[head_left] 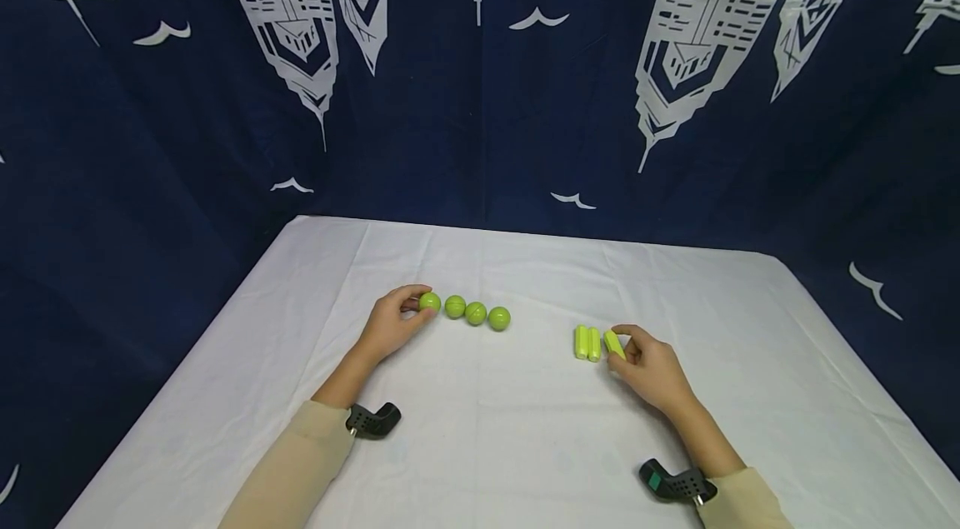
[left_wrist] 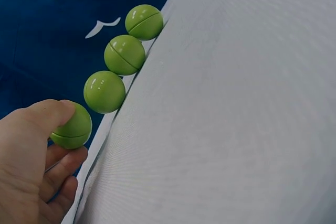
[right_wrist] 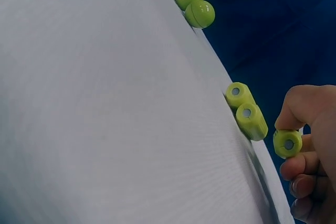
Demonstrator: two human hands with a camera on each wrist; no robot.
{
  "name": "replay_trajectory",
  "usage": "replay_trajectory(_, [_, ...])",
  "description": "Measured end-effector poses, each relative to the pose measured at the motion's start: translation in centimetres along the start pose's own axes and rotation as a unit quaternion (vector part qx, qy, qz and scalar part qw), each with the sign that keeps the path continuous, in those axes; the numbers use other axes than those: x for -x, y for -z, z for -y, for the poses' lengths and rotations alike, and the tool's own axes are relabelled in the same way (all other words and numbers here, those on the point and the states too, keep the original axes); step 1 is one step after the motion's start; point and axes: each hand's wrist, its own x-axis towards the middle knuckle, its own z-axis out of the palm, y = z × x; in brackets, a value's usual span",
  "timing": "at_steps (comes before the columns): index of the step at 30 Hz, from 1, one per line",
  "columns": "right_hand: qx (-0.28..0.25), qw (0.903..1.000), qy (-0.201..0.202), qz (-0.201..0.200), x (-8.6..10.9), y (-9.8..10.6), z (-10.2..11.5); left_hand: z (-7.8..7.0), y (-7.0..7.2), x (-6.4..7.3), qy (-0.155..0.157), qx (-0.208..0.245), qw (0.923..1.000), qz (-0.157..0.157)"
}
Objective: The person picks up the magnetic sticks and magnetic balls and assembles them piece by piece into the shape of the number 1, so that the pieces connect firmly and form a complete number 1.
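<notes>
Several shiny green balls lie in a slightly slanting row on the white cloth. My left hand (head_left: 392,322) pinches the leftmost green ball (head_left: 430,301) between thumb and fingers; in the left wrist view the thumb covers part of that ball (left_wrist: 74,129). The other balls, such as the nearest one (head_left: 454,306), run off to its right. On the right, two lime-green batteries (head_left: 587,343) lie side by side. Beside them my right hand (head_left: 654,366) pinches a third lime-green battery (head_left: 614,344), which is tilted; its end, with a grey disc, faces the right wrist camera (right_wrist: 287,144).
White cloth covers the table (head_left: 480,437). Behind its far edge hangs a dark blue curtain (head_left: 450,154) with white building and bird prints. A black device (head_left: 375,421) is strapped to the left wrist, another (head_left: 675,481) to the right.
</notes>
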Motion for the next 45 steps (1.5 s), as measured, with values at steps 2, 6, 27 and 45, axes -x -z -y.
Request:
replay_trajectory(2, [-0.004,1.0000,0.000,-0.003,0.0,0.1,0.1,-0.1,0.0,0.0,-0.005,0.002,1.0000,-0.001])
replay_trajectory(6, [-0.010,0.9999,0.004,-0.011,0.0,0.2,0.5,-0.5,0.2,-0.1,-0.009,0.008,0.9999,0.000])
replay_trajectory(27, [-0.053,0.9979,0.037,0.004,0.0,-0.4,3.9,-3.0,-0.1,-0.5,-0.031,0.052,0.9980,0.020])
replay_trajectory(45, [-0.149,0.9870,0.035,0.048,-0.1,-2.9,7.2,-5.3,-1.8,0.3,0.005,0.098,0.9939,0.050])
